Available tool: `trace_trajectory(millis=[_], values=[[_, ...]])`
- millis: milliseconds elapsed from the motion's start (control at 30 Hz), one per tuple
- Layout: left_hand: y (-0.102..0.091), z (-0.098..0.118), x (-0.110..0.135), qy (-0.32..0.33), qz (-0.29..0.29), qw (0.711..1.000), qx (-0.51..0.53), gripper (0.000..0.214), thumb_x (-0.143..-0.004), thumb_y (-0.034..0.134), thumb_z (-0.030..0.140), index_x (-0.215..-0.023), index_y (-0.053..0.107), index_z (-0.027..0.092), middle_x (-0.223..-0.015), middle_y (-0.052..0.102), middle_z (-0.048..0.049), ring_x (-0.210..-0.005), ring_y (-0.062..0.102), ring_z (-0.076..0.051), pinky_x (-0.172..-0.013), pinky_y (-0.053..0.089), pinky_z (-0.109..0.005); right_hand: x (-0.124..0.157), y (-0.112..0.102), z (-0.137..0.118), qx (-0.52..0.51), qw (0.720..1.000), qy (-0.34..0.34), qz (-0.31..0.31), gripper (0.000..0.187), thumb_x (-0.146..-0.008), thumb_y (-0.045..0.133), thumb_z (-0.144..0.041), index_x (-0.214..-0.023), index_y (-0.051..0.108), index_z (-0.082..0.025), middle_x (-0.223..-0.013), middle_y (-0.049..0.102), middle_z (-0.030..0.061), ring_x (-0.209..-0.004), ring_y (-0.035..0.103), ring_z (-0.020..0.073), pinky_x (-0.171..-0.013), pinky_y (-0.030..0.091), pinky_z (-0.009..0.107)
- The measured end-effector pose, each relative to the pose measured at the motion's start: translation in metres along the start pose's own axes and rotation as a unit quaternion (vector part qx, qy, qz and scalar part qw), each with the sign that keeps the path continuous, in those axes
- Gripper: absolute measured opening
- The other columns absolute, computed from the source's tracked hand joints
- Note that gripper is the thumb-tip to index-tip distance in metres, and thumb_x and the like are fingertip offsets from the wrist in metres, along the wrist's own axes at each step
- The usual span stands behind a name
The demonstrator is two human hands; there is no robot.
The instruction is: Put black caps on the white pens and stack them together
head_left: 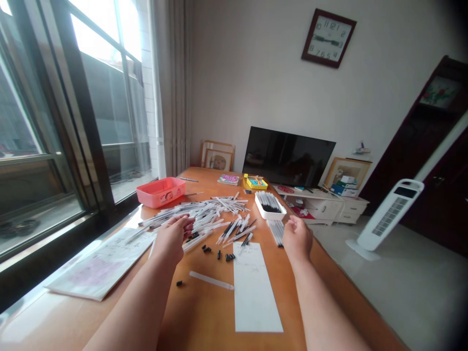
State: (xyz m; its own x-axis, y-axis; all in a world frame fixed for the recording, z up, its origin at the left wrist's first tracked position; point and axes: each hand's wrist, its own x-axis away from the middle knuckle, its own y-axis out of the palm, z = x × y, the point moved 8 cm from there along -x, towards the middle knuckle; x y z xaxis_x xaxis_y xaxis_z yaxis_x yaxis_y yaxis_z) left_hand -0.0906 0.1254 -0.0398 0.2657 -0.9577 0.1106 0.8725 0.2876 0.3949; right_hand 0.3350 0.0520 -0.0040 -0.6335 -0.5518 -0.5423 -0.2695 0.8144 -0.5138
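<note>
My left hand (174,237) hangs over the near left side of a loose pile of clear pen barrels (204,210). Its fingers are curled together, and anything between them is hidden. My right hand (298,238) is closed too, beside a row of pens (275,232) lying in line; what it holds, if anything, does not show. Beyond that row stands a white box (271,214) filled with dark-tipped pens. Several small black caps (218,254) lie scattered between my hands. A single frosted barrel (211,280) rests closer to me, left of a white paper strip (257,287).
A red plastic basket (161,193) stands at the table's left edge, with a paper booklet (102,265) nearer. A yellow box (256,183) and a colourful book (228,180) lie at the back. Windows flank the left; a white tower fan (389,214) stands right.
</note>
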Motion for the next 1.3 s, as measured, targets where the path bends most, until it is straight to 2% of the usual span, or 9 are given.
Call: trace_trajectory(millis=[200,267,400,567,767,933,1133,1300], values=[[-0.009,-0.005,-0.006,-0.02,0.036,0.999,0.025,0.037,-0.062,0.076,0.026,-0.097,0.067,0.016,-0.092,0.074,-0.0101,-0.069,0.066,-0.014,-0.061,0.046,-0.024,0.034,0.001,-0.077,-0.066,0.984,-0.163,-0.026,0.03,-0.088,0.047,-0.027,-0.108,0.067,-0.018,-0.106,0.07,0.0107,-0.101,0.06,0.0263,-0.089,0.045,0.035],[-0.01,-0.004,-0.005,-0.026,0.043,0.998,0.032,0.036,-0.063,0.074,0.025,-0.097,0.066,0.017,-0.093,0.074,-0.01,-0.071,0.066,-0.015,-0.061,0.046,-0.024,0.047,0.007,-0.098,-0.07,0.974,-0.207,-0.056,0.027,-0.089,0.048,-0.026,-0.106,0.067,-0.019,-0.105,0.07,0.0096,-0.098,0.06,0.0247,-0.088,0.045,0.034],[-0.015,-0.001,-0.004,-0.027,0.055,0.997,0.046,0.036,-0.065,0.072,0.023,-0.1,0.066,0.017,-0.096,0.074,-0.0108,-0.073,0.067,-0.015,-0.061,0.045,-0.024,0.071,0.032,-0.128,-0.035,0.952,-0.259,-0.158,0.019,-0.088,0.051,-0.022,-0.098,0.068,-0.022,-0.099,0.07,0.0066,-0.097,0.06,0.023,-0.085,0.044,0.031],[-0.018,-0.002,-0.003,-0.032,0.05,0.997,0.051,0.041,-0.063,0.074,0.025,-0.103,0.066,0.017,-0.096,0.074,-0.0096,-0.075,0.067,-0.015,-0.063,0.045,-0.024,0.094,0.076,-0.145,0.053,0.917,-0.292,-0.267,0.015,-0.088,0.055,-0.02,-0.092,0.068,-0.024,-0.097,0.069,0.0039,-0.097,0.059,0.0213,-0.083,0.042,0.029],[-0.02,-0.004,-0.004,-0.035,0.053,0.997,0.046,0.042,-0.064,0.074,0.028,-0.104,0.066,0.018,-0.098,0.074,-0.0098,-0.077,0.067,-0.016,-0.065,0.044,-0.025,0.103,0.121,-0.165,0.129,0.891,-0.32,-0.295,0.023,-0.089,0.054,-0.019,-0.104,0.07,-0.026,-0.109,0.069,0.0052,-0.109,0.055,0.0229,-0.091,0.039,0.031],[-0.02,-0.004,-0.004,-0.038,0.066,0.996,0.043,0.037,-0.067,0.072,0.028,-0.102,0.066,0.017,-0.099,0.074,-0.0107,-0.078,0.067,-0.016,-0.066,0.045,-0.026,0.109,0.152,-0.181,0.178,0.861,-0.35,-0.323,0.028,-0.089,0.054,-0.019,-0.111,0.07,-0.026,-0.116,0.067,0.0076,-0.116,0.051,0.0255,-0.094,0.037,0.035],[-0.019,-0.001,-0.002,-0.035,0.067,0.996,0.037,0.036,-0.069,0.071,0.028,-0.103,0.065,0.017,-0.1,0.074,-0.0111,-0.079,0.066,-0.016,-0.064,0.043,-0.025,0.112,0.17,-0.186,0.18,0.853,-0.363,-0.328,0.019,-0.086,0.059,-0.025,-0.1,0.072,-0.023,-0.111,0.067,0.0113,-0.115,0.051,0.0282,-0.097,0.035,0.039],[-0.016,-0.002,-0.001,-0.034,0.052,0.998,0.021,0.037,-0.069,0.071,0.031,-0.103,0.065,0.016,-0.099,0.074,-0.0105,-0.077,0.066,-0.015,-0.064,0.043,-0.025,0.108,0.16,-0.19,0.161,0.858,-0.376,-0.311,0.018,-0.088,0.056,-0.022,-0.1,0.069,-0.024,-0.111,0.068,0.0081,-0.114,0.052,0.025,-0.096,0.036,0.036]])
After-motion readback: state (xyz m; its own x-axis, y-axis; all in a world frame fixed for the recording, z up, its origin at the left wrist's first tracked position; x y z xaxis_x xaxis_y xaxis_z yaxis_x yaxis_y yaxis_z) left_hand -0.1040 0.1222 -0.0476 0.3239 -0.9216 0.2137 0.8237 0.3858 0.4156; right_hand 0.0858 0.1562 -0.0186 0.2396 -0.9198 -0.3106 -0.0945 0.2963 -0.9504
